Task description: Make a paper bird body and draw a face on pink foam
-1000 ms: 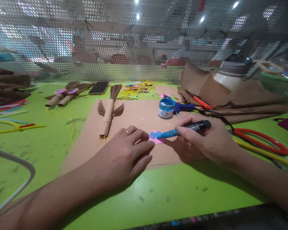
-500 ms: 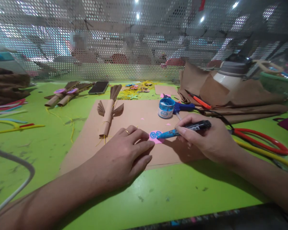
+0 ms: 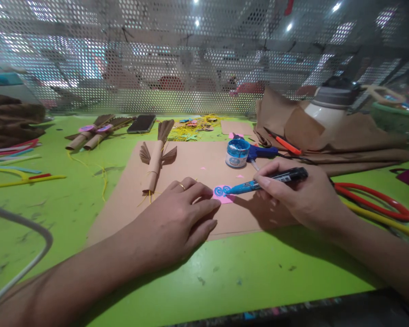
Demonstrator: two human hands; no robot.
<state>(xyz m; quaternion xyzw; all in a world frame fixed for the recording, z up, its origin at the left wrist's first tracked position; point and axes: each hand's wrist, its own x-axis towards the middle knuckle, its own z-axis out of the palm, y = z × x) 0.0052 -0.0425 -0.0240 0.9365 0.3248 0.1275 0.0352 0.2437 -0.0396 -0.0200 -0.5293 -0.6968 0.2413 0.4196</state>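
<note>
A blue marker (image 3: pixel 259 181) is gripped in my right hand (image 3: pixel 301 195), its tip at a small pink paper piece (image 3: pixel 222 199) that bears two blue spirals. The fingertips of my left hand (image 3: pixel 186 213) rest at the left edge of the pink piece, fingers spread on the brown paper sheet (image 3: pixel 197 156). Beyond my left hand lies a rolled brown paper figure (image 3: pixel 152 170) with pleated wings and tail. Behind the marker stands an open jar of blue paint (image 3: pixel 236 156).
A blue glue gun (image 3: pixel 264 152), red-handled scissors (image 3: pixel 375 195) and an orange cutter (image 3: pixel 288 144) lie to the right, near a bottle (image 3: pixel 330 106). Two more paper figures (image 3: pixel 92 131), a phone (image 3: pixel 141 123) and yellow scraps (image 3: pixel 204 125) lie further back.
The marker and my right hand have shifted slightly right, and the marker tip now sits a little higher on the pink piece. My left hand stays in place.
</note>
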